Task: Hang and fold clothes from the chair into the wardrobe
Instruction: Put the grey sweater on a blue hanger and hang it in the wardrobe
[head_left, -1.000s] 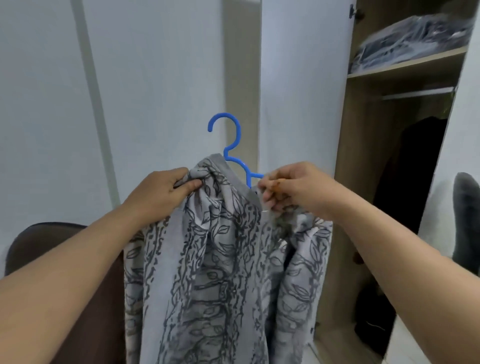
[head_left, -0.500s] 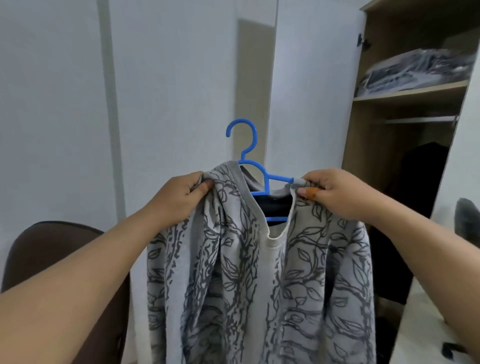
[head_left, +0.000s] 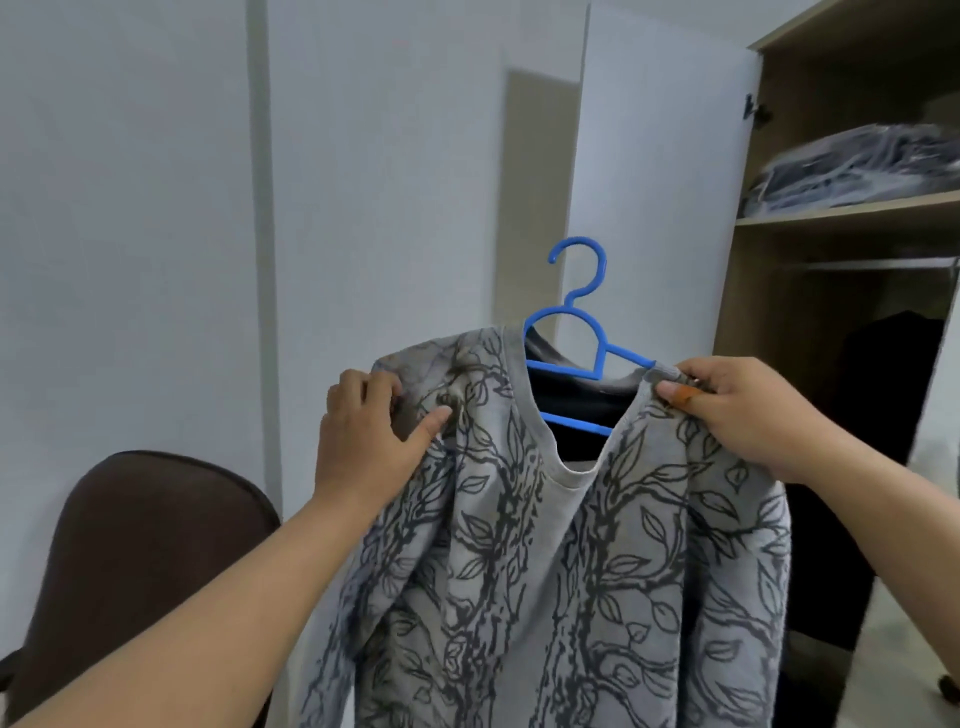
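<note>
Presently, a grey long-sleeved top printed with dark leafy branches (head_left: 545, 545) is held up on a blue plastic hanger (head_left: 582, 332) before the open wooden wardrobe (head_left: 810, 270). Its one shoulder is gripped by the left hand (head_left: 369, 441), fingers curled into the cloth; the other shoulder is pinched by the right hand (head_left: 737, 410). A dark brown chair back (head_left: 135, 540) is seen at lower left.

Grey leaf-print sweater (head_left: 571, 571) on blue hanger (head_left: 587, 338); left hand (head_left: 369, 436) grips one shoulder, right hand (head_left: 737, 405) pinches the other; brown chair (head_left: 135, 535) lower left; open wardrobe (head_left: 831, 312) right
</note>
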